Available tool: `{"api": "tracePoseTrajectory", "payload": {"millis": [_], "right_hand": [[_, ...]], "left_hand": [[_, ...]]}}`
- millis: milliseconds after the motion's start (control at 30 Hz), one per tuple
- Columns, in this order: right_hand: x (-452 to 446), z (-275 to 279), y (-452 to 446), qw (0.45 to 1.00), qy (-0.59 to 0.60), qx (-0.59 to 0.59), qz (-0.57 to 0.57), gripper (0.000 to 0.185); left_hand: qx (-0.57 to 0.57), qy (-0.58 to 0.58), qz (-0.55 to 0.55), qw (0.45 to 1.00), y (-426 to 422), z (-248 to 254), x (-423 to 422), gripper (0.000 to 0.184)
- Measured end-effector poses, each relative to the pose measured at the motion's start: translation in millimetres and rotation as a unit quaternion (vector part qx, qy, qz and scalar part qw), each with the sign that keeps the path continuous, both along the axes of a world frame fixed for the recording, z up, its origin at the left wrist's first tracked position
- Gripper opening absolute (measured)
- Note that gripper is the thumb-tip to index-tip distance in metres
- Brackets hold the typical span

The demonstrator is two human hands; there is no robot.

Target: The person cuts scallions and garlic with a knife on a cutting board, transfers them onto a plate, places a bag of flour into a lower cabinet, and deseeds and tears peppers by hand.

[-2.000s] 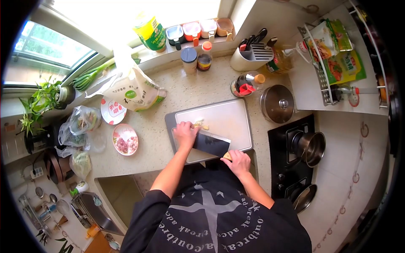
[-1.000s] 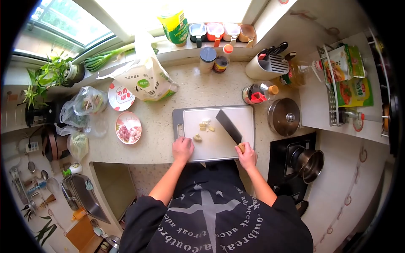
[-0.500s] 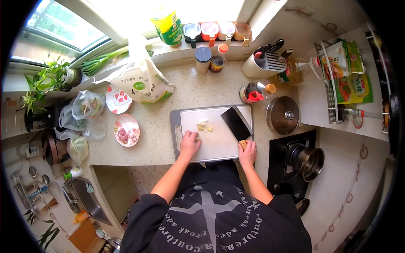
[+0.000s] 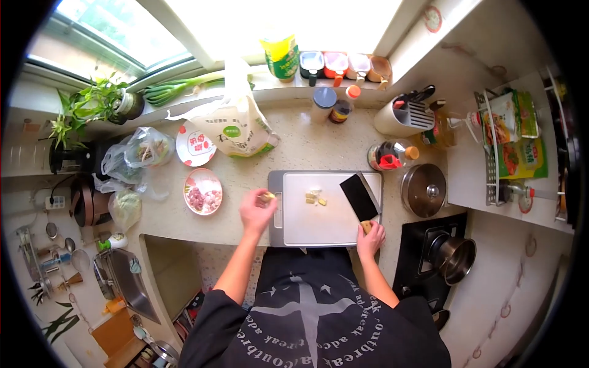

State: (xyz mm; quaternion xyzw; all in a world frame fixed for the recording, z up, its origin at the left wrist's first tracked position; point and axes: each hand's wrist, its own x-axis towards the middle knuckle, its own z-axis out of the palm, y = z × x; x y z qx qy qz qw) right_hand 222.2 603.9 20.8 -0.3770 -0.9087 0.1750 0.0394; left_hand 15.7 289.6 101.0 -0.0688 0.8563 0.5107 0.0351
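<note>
My right hand (image 4: 370, 238) grips the wooden handle of a black-bladed cleaver (image 4: 359, 197), whose blade lies on the right side of the white cutting board (image 4: 325, 230). Several small pale yellow pieces (image 4: 322, 201), which look like ginger, sit near the board's middle. Just off the board's left edge is my left hand (image 4: 256, 211), its fingers pinching a small yellowish piece of ginger (image 4: 268, 196). A patterned bowl (image 4: 216, 210) with chopped pink meat (image 4: 204, 200) stands on the counter left of that hand.
A lidded pan (image 4: 417, 195) and a sauce bottle (image 4: 392, 153) stand right of the board, above the stove (image 4: 405, 270). At the back are a knife block (image 4: 392, 119), two jars and a white bag (image 4: 236, 126). Plastic bags (image 4: 147, 147) and a plate (image 4: 193, 153) lie left.
My left hand has moved left from the board to beyond its edge, holding a small piece of ginger. My right hand keeps the cleaver nearly still; the whole view has shifted slightly.
</note>
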Motion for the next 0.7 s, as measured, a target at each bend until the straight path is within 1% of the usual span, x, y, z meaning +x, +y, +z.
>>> {"api": "tracePoseTrajectory", "payload": {"millis": [67,133,200,267,333,367,400,433,467,533,600,633,667,700], "right_hand": [[-4.0,4.7,-5.3,1.0,-0.002,0.021,-0.005,0.046],[-8.0,11.2,-13.1,0.999,-0.004,0.042,0.01,0.048],[-11.4,16.5,-21.7,0.997,-0.005,0.066,0.039,0.048],[-13.1,19.3,-31.3,0.994,-0.002,0.051,0.101,0.045],[-12.9,8.5,-40.9,0.987,0.021,0.037,0.156,0.043],[-17.3,11.5,-49.4,0.985,0.012,0.031,0.168,0.043],[-20.5,11.0,-56.8,0.986,0.009,0.01,0.169,0.044],[-23.4,10.6,-63.5,0.986,0.005,-0.01,0.169,0.044],[-27.6,11.0,-69.8,0.985,0.001,-0.029,0.168,0.045],[-31.1,9.8,-80.2,0.989,-0.011,-0.038,0.141,0.046],[-38.3,8.5,-87.9,0.992,-0.008,-0.044,0.12,0.047],[-39.8,7.8,-89.0,0.992,-0.001,-0.047,0.114,0.047],[-40.7,7.8,-90.0,0.993,0.005,-0.049,0.108,0.047],[-41.8,7.6,-90.9,0.994,0.002,-0.062,0.088,0.046]], "left_hand": [[0.038,0.052,0.033,0.997,-43.7,17.8,-30.8,0.033],[0.072,0.094,0.115,0.986,-86.9,30.9,-68.4,0.033],[0.122,0.154,0.157,0.968,-118.5,65.5,-113.8,0.032],[0.163,0.142,0.166,0.962,-149.6,81.1,-160.7,0.031],[0.129,0.135,0.175,0.967,-161.9,93.3,-205.1,0.032],[0.106,0.145,0.149,0.972,-167.6,91.4,-226.7,0.034],[0.083,0.155,0.122,0.977,-173.1,84.5,-247.6,0.036],[0.019,0.144,0.109,0.983,-177.7,77.0,-267.7,0.039],[0.012,0.115,0.098,0.988,-181.8,61.6,-289.9,0.039],[-0.056,0.063,0.115,0.99,-163.7,69.1,-313.5,0.038],[-0.08,0.076,0.082,0.991,-167.5,45.5,-343.0,0.04],[-0.136,0.12,0.052,0.982,-171.6,28.3,-357.2,0.043],[-0.197,0.152,0.006,0.969,-166.6,27.8,-362.3,0.042],[-0.218,0.165,-0.025,0.962,-159.4,26.2,-365.6,0.041]]}}
